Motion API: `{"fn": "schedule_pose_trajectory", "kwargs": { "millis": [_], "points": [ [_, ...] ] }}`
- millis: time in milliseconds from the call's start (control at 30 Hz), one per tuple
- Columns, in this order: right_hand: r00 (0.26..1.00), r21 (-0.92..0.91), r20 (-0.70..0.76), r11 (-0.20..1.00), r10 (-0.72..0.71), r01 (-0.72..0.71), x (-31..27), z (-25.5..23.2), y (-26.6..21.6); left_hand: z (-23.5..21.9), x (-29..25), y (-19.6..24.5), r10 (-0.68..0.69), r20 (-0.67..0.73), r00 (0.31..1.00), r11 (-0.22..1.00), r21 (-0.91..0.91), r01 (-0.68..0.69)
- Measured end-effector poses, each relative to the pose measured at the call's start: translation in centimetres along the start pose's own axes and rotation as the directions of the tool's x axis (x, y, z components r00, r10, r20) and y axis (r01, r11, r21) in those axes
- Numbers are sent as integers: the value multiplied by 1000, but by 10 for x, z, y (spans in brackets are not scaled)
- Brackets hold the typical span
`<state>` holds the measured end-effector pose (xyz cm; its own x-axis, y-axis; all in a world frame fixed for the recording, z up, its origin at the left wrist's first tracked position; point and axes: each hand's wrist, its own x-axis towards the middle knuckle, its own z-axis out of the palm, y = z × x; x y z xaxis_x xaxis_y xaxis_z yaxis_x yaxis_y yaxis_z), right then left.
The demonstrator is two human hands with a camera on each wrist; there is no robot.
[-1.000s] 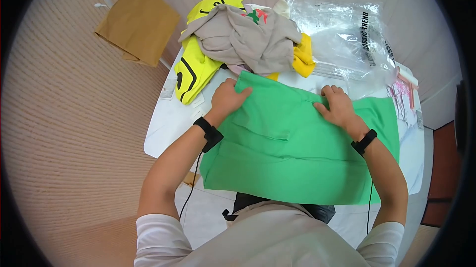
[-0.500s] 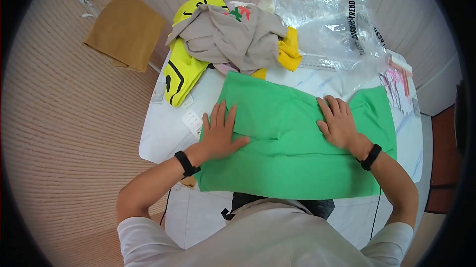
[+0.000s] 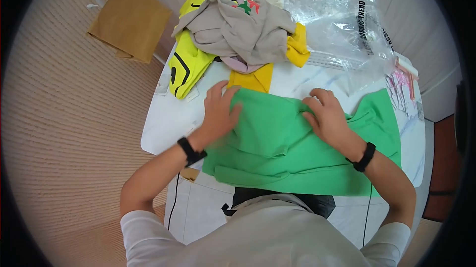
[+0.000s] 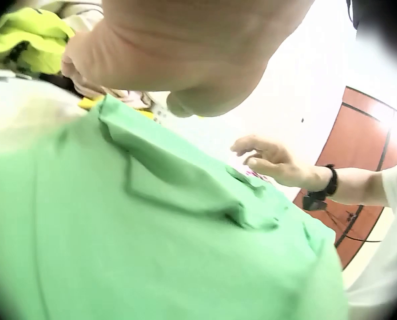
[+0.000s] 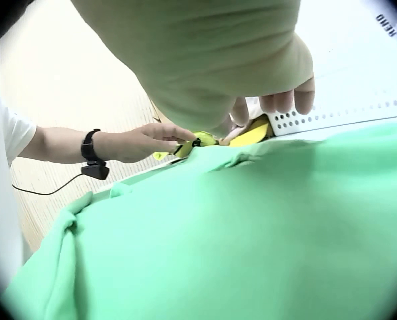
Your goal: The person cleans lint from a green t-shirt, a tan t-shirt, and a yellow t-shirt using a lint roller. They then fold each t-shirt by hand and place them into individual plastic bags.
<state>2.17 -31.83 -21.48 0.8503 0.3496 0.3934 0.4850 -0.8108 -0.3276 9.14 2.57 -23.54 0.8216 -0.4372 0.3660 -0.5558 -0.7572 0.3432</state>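
Observation:
A green piece of clothing (image 3: 297,168), wrinkled and partly folded over, lies across the near part of the table and reaches its front edge. At its far left corner is my left hand (image 3: 218,111), fingers loosely bent and slightly blurred. My right hand (image 3: 329,121) hovers over the far edge toward the right, its fingers and thumb apart in the left wrist view. Raised folds run through the green cloth (image 4: 178,233) between the hands. In the right wrist view, the right fingers (image 5: 285,101) hang beyond the cloth's far edge.
A heap of clothes lies behind: a grey-beige garment (image 3: 233,31), bright yellow-green cloth (image 3: 191,66) and darker yellow cloth (image 3: 255,80). Clear plastic bags (image 3: 337,24) cover part of a white perforated basket (image 5: 318,117). A brown paper bag (image 3: 131,22) hangs at left.
My left hand went from the green cloth's far corner to its left side, pressed flat, then back to the corner. The cloth's far left edge now lies nearer me, showing more yellow cloth.

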Motion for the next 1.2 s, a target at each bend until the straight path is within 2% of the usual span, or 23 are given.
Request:
{"fn": "schedule_pose_trajectory", "kwargs": {
  "millis": [67,133,167,233,333,467,533,633,733,800,833,867,967,1067,1167,1200],
  "points": [
    [999,8,29,1000,-14,14,18,14,-6,4,26,-22,17,1,1000,999,-40,-17],
    [990,-50,133,998,51,-45,26,23,-10,6,42,-32,17,4,1000,997,-72,-17],
    [979,-79,186,994,87,-74,28,27,-9,5,46,-35,38,57,998,994,-101,-32],
    [982,-118,180,992,60,-39,31,39,-1,2,49,-39,83,165,983,985,-162,-56],
    [986,-201,163,980,39,-5,36,51,9,8,49,-44,95,118,988,984,-159,-76],
    [998,-329,61,944,34,-12,48,60,16,18,63,-45,-119,109,987,989,-74,128],
    [994,-338,30,937,102,-86,52,65,21,24,67,-43,-228,91,969,974,28,227],
    [990,-244,-52,960,129,-137,52,65,27,33,69,-47,-227,-69,972,969,88,232],
    [995,-137,-61,987,77,-85,43,53,29,5,65,-17,-238,34,971,965,-107,240],
    [998,-77,-53,996,45,-49,35,39,23,2,52,-19,22,78,997,995,-100,-14],
    [998,-48,-55,998,34,-37,33,29,15,-2,47,-22,152,99,983,985,-100,-142],
    [998,-17,-57,1000,23,-24,32,25,11,-2,42,-26,175,135,975,982,-96,-163],
    [991,-3,-39,992,127,-127,33,40,24,-1,39,-32,217,223,950,976,-79,-204],
    [943,-49,139,953,303,-299,52,52,43,-4,40,-27,195,271,943,981,-44,-191],
    [938,-95,98,942,332,-323,58,52,51,-4,36,-27,198,260,945,980,-16,-201],
    [959,-137,27,951,282,-276,57,52,52,-1,35,-29,198,258,946,979,-14,-201]
  ]
}}
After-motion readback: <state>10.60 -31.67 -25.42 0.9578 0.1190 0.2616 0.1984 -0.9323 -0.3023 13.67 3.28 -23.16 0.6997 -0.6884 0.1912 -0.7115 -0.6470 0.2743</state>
